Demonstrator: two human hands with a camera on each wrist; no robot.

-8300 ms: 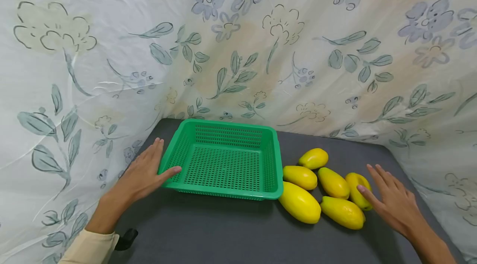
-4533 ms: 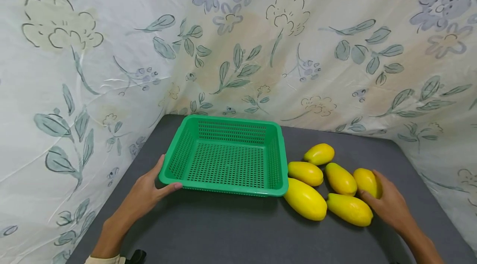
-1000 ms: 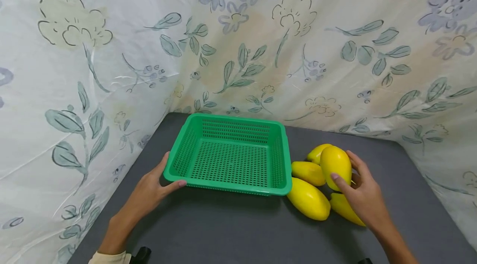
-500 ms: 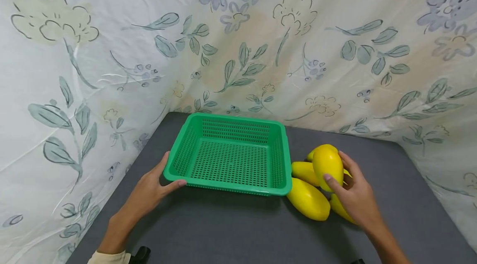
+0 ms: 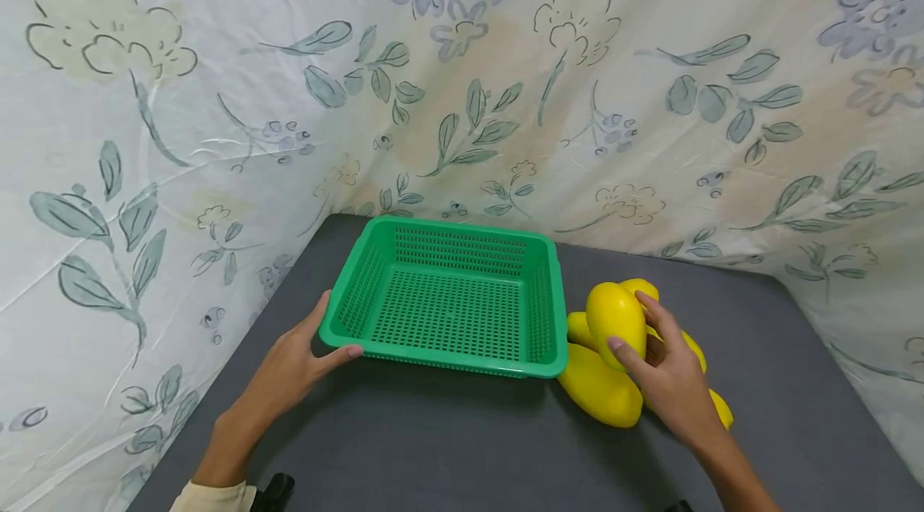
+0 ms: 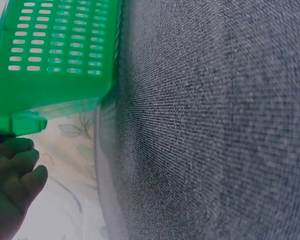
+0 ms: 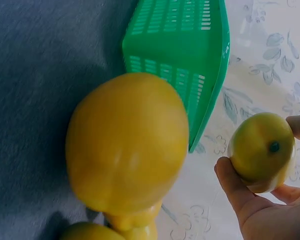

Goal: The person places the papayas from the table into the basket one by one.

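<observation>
One fruit (image 5: pixel 612 316) is moving nearer the basket (image 5: pixel 443 359), the right hand (image 5: pixel 673 385) gripping it outside; the left hand (image 5: pixel 289 366) is holding the basket's corner, its slotted floor showing.

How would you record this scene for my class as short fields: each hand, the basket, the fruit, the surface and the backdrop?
Left hand: grips the green basket at its near left corner, thumb on the rim
Right hand: holds a yellow fruit above the table
Basket: perforated, standing on the table
Other yellow fruit: grouped to the basket's right, partly hidden; exact count unclear
Table: dark grey
Backdrop: flowered cloth
</observation>
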